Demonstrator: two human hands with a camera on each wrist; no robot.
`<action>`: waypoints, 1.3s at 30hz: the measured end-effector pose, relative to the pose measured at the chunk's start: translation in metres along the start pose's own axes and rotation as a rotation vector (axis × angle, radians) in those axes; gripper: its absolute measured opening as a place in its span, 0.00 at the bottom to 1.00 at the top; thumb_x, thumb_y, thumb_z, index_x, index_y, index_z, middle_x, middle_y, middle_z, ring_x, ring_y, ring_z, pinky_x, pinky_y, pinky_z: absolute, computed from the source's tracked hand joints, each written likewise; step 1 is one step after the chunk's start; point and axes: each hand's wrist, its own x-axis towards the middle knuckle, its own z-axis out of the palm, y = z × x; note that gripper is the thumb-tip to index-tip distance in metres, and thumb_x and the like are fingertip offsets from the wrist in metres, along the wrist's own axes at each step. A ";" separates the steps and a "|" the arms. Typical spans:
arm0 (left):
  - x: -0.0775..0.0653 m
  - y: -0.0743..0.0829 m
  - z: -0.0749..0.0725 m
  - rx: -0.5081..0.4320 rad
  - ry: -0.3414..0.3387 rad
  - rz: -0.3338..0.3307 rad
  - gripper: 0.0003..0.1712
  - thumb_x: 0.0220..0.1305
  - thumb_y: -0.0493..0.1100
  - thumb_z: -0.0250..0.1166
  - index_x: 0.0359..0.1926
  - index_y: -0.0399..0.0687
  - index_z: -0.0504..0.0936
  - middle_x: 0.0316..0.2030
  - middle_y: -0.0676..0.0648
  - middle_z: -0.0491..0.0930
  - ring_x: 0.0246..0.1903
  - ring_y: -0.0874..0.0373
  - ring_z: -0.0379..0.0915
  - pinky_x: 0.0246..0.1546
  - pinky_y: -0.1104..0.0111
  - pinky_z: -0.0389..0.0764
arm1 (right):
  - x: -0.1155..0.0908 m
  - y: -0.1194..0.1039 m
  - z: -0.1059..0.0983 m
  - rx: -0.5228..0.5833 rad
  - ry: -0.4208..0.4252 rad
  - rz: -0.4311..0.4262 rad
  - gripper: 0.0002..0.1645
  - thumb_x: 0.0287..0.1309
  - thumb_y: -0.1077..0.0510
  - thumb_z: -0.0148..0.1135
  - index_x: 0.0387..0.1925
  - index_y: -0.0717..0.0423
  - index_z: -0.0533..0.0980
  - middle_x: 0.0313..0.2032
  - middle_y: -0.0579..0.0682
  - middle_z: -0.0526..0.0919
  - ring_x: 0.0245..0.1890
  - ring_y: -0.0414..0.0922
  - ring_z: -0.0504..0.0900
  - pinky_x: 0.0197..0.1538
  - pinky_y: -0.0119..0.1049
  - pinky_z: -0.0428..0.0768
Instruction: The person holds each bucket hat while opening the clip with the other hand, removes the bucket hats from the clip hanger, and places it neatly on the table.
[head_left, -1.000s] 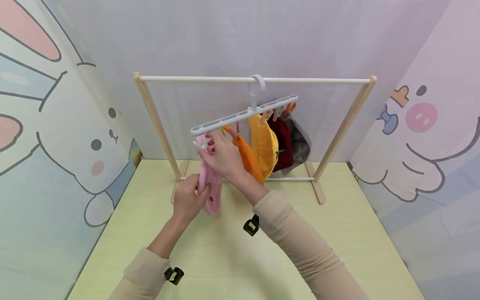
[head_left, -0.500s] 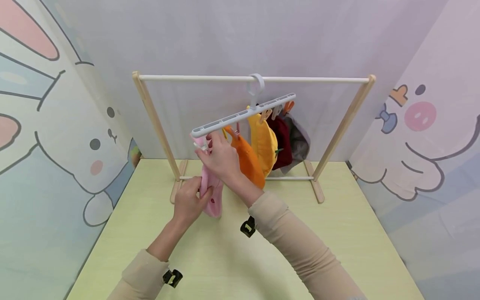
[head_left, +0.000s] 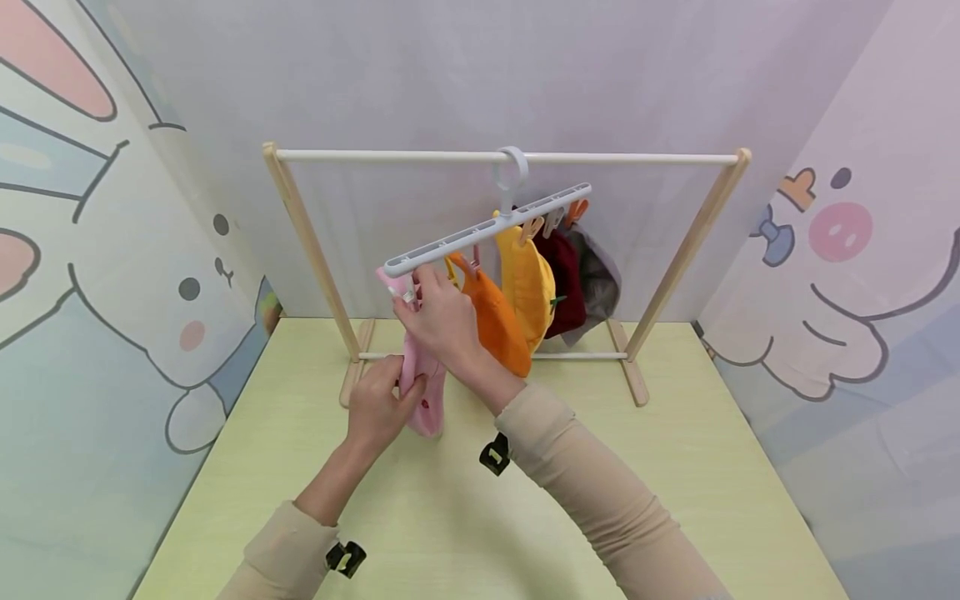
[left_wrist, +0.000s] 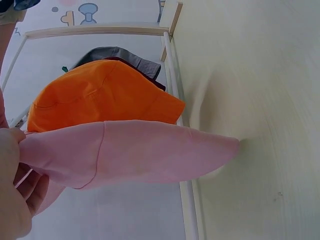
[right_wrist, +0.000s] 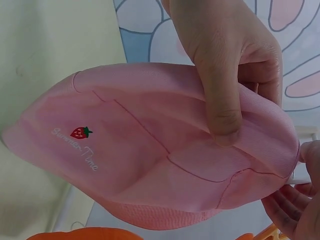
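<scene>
A pink bucket hat (right_wrist: 165, 135), printed with a strawberry and white lettering, hangs folded below the left end of a grey clip hanger (head_left: 450, 243). My left hand (head_left: 378, 404) grips the hat's side; its thumb presses the front of the cloth in the right wrist view. At the hat's top edge, my right hand (head_left: 444, 321) pinches a white clothes peg (head_left: 406, 291), just under the hanger bar. The right hand's fingers partly hide the peg. Beside the pink hat hangs an orange hat (left_wrist: 102, 95), held by a pink peg (head_left: 469, 265).
A yellow hat (head_left: 527, 287), a dark red hat (head_left: 567, 287) and a grey hat (head_left: 600, 287) hang farther right on pegs. The hanger hooks over the white rail (head_left: 390, 157) of a wooden rack (head_left: 690, 250). Below is a pale yellow table (head_left: 675, 467).
Both hands keep their hold on the peg and the pink hat. The hat has shifted very slightly, with more of its top showing beyond the hanger's left end.
</scene>
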 end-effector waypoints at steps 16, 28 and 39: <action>-0.002 -0.002 0.001 -0.016 0.031 -0.011 0.07 0.46 0.41 0.63 0.22 0.43 0.73 0.17 0.52 0.71 0.17 0.63 0.63 0.18 0.72 0.65 | -0.001 0.002 -0.001 0.026 0.040 -0.033 0.12 0.50 0.49 0.55 0.29 0.52 0.68 0.23 0.44 0.71 0.19 0.35 0.73 0.19 0.22 0.67; -0.004 -0.002 0.002 -0.039 0.034 -0.032 0.06 0.45 0.38 0.63 0.20 0.43 0.73 0.16 0.51 0.72 0.16 0.63 0.63 0.17 0.72 0.64 | 0.001 0.002 -0.003 0.053 0.072 -0.043 0.09 0.51 0.50 0.53 0.29 0.51 0.69 0.23 0.43 0.72 0.16 0.34 0.68 0.19 0.24 0.66; -0.005 -0.008 0.000 0.004 0.017 -0.038 0.07 0.44 0.39 0.64 0.20 0.45 0.73 0.16 0.51 0.73 0.16 0.63 0.64 0.16 0.71 0.65 | 0.001 0.002 -0.004 0.064 0.059 -0.044 0.11 0.52 0.48 0.53 0.29 0.52 0.68 0.23 0.45 0.73 0.20 0.34 0.72 0.21 0.26 0.68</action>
